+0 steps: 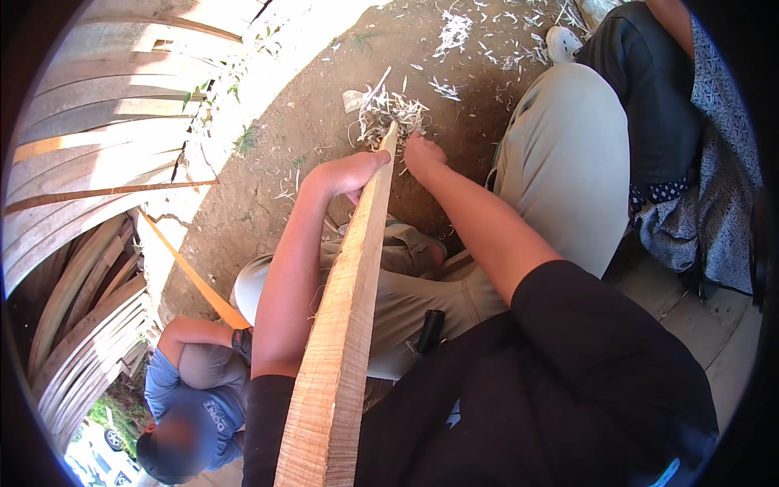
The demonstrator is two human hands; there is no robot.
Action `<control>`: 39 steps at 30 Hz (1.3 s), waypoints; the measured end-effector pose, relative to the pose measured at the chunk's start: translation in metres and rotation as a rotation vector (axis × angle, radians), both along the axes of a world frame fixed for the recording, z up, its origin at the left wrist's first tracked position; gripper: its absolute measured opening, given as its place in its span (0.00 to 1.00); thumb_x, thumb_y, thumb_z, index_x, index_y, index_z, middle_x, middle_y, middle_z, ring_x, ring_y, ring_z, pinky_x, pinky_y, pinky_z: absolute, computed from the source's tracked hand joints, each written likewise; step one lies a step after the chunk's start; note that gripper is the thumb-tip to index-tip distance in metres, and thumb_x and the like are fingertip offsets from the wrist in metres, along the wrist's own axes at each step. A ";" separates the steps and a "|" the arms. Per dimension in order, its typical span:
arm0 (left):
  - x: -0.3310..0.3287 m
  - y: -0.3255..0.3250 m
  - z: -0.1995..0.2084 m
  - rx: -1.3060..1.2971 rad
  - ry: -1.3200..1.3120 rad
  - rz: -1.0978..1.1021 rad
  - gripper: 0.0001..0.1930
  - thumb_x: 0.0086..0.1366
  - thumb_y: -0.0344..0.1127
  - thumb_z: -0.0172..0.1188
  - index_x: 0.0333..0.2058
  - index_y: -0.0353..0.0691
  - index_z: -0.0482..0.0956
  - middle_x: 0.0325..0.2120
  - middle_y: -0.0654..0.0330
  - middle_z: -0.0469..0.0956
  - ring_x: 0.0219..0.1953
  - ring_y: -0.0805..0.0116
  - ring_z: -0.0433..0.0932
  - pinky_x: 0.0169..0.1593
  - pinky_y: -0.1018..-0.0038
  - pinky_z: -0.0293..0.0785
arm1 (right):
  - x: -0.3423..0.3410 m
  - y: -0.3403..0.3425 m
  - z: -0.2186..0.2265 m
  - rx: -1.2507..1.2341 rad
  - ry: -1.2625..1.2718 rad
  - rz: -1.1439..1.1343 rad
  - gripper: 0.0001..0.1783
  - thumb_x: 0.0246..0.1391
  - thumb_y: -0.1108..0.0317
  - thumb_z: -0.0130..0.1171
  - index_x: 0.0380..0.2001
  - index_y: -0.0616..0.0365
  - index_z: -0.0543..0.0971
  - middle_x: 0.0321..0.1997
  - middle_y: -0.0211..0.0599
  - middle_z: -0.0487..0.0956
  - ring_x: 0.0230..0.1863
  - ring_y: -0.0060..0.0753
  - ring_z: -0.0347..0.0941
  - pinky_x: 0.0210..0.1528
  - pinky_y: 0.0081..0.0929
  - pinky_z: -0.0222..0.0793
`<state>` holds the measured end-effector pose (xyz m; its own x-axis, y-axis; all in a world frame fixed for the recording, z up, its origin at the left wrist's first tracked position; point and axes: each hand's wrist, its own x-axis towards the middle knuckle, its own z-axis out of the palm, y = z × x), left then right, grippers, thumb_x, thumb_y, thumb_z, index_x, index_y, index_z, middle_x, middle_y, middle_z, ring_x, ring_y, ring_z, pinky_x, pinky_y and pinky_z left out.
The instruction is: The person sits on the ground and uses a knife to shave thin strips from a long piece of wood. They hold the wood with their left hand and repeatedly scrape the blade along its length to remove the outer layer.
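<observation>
A long squared wooden beam (337, 349) runs from beside my left shoulder out over my lap, its narrower far end above the ground. My left hand (355, 174) is wrapped round the beam near that end, with some fingers hidden on its far side. My right hand (424, 157) is closed just right of the beam's tip; what it holds, if anything, I cannot make out. Pale curled wood shavings (381, 114) lie heaped on the dirt beyond the tip. At my waist sits a black handle-like object (430, 331).
Stacked wooden planks (97, 105) fill the left side. A thin wooden strip (191, 264) slants toward a crouching person in a blue shirt (195, 414) at lower left. Another person in dark trousers (649, 89) sits close on my right. More shavings (454, 34) are strewn across the ground.
</observation>
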<state>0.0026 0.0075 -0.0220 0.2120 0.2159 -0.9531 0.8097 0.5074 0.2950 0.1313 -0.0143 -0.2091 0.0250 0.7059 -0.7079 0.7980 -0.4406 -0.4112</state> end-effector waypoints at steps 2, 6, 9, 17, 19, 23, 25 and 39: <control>0.004 0.001 0.005 0.013 0.003 0.017 0.32 0.65 0.54 0.38 0.54 0.30 0.65 0.48 0.46 0.73 0.45 0.60 0.72 0.50 0.66 0.69 | 0.001 -0.005 0.007 0.001 -0.011 0.010 0.18 0.60 0.68 0.41 0.51 0.65 0.68 0.50 0.52 0.77 0.51 0.51 0.75 0.51 0.42 0.72; 0.001 0.002 0.003 0.046 -0.021 -0.014 0.31 0.67 0.52 0.34 0.53 0.28 0.64 0.46 0.45 0.74 0.43 0.56 0.78 0.47 0.60 0.78 | 0.006 -0.007 0.034 -0.039 -0.004 0.064 0.20 0.56 0.69 0.47 0.51 0.66 0.71 0.50 0.53 0.77 0.51 0.50 0.75 0.52 0.40 0.72; 0.000 0.001 0.004 0.063 -0.011 -0.004 0.32 0.66 0.54 0.36 0.54 0.29 0.64 0.46 0.46 0.74 0.43 0.58 0.76 0.47 0.62 0.74 | 0.011 -0.008 0.089 -0.132 0.033 0.318 0.18 0.50 0.71 0.55 0.45 0.65 0.77 0.49 0.52 0.78 0.50 0.48 0.76 0.51 0.37 0.73; 0.000 -0.003 -0.001 0.048 0.020 0.064 0.31 0.64 0.56 0.40 0.51 0.31 0.68 0.42 0.50 0.74 0.41 0.63 0.72 0.47 0.67 0.68 | 0.011 -0.018 0.132 -0.270 0.005 0.557 0.10 0.46 0.74 0.56 0.31 0.65 0.83 0.27 0.47 0.82 0.32 0.40 0.82 0.38 0.31 0.77; -0.002 -0.003 -0.008 0.044 -0.003 0.023 0.32 0.65 0.56 0.37 0.54 0.31 0.64 0.45 0.45 0.74 0.42 0.54 0.77 0.48 0.60 0.73 | 0.013 -0.022 0.134 -0.233 0.034 0.584 0.09 0.47 0.74 0.55 0.29 0.65 0.83 0.23 0.44 0.82 0.27 0.41 0.81 0.36 0.30 0.77; -0.004 -0.002 -0.012 -0.005 -0.003 -0.003 0.33 0.65 0.56 0.36 0.56 0.32 0.61 0.45 0.44 0.74 0.42 0.50 0.79 0.47 0.55 0.76 | 0.009 -0.025 0.137 -0.303 0.066 0.408 0.11 0.50 0.73 0.53 0.33 0.69 0.81 0.32 0.52 0.81 0.32 0.45 0.81 0.35 0.34 0.77; 0.001 0.000 -0.003 -0.046 0.037 -0.003 0.32 0.64 0.56 0.36 0.56 0.33 0.61 0.45 0.44 0.74 0.41 0.50 0.79 0.47 0.55 0.77 | 0.011 -0.030 0.135 -0.181 0.132 0.495 0.14 0.54 0.72 0.50 0.36 0.75 0.78 0.32 0.59 0.80 0.27 0.49 0.80 0.25 0.39 0.76; 0.010 0.000 0.003 -0.030 0.139 0.031 0.34 0.64 0.58 0.37 0.56 0.33 0.63 0.44 0.40 0.75 0.38 0.50 0.81 0.46 0.57 0.76 | 0.001 -0.062 0.130 -0.228 0.378 -0.309 0.20 0.59 0.70 0.44 0.52 0.71 0.65 0.50 0.59 0.75 0.47 0.52 0.77 0.48 0.39 0.74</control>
